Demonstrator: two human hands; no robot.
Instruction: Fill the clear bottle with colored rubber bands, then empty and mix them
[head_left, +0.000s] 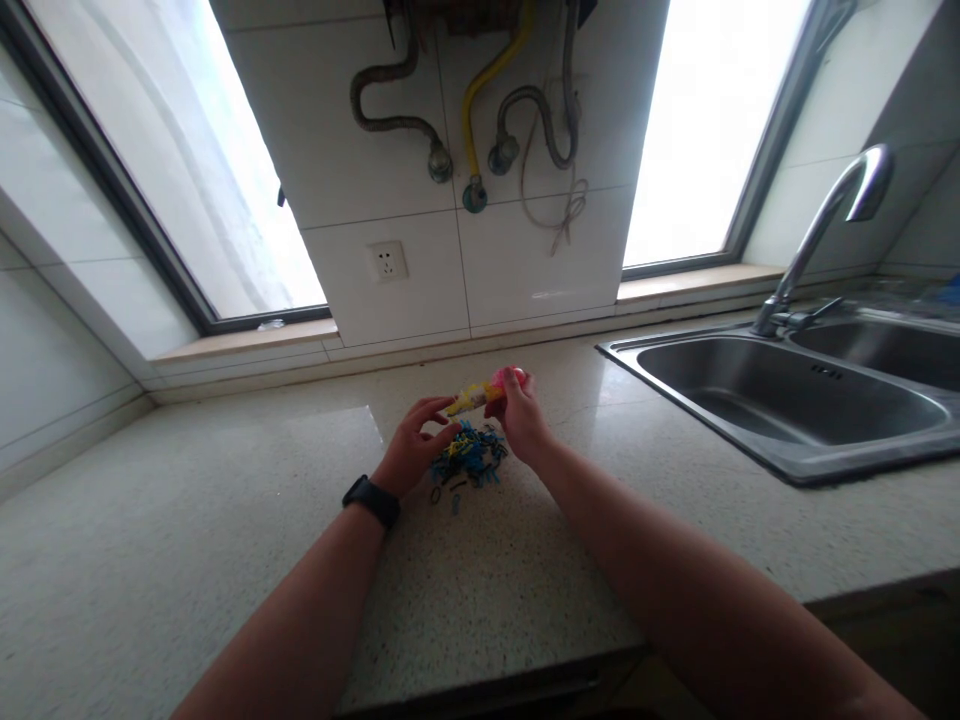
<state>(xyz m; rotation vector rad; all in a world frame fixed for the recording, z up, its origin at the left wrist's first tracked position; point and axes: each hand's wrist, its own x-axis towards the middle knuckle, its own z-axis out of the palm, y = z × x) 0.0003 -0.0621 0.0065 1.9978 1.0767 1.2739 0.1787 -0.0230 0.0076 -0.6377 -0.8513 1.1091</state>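
Note:
Above the counter, my right hand [519, 412] grips a small yellow-and-pink tube-like thing [474, 398], its pink end within the fingers. What exactly it is, I cannot make out. My left hand [420, 440], with a black band on the wrist, is by the tube's yellow left end. Its thumb and fingers are apart; whether a fingertip touches the tube is unclear. Below both hands lies a loose pile of small blue, black and yellow pieces [472, 458]. A dark ring-shaped piece [436, 495] and a light blue piece [455, 505] sit at its near edge.
The speckled pale countertop [225, 520] runs to a tiled wall. At the right is a steel double sink [720, 400] with a curved faucet [817, 230]. Metal hoses, a yellow pipe [471, 105] and a socket [387, 261] are on the wall between two windows.

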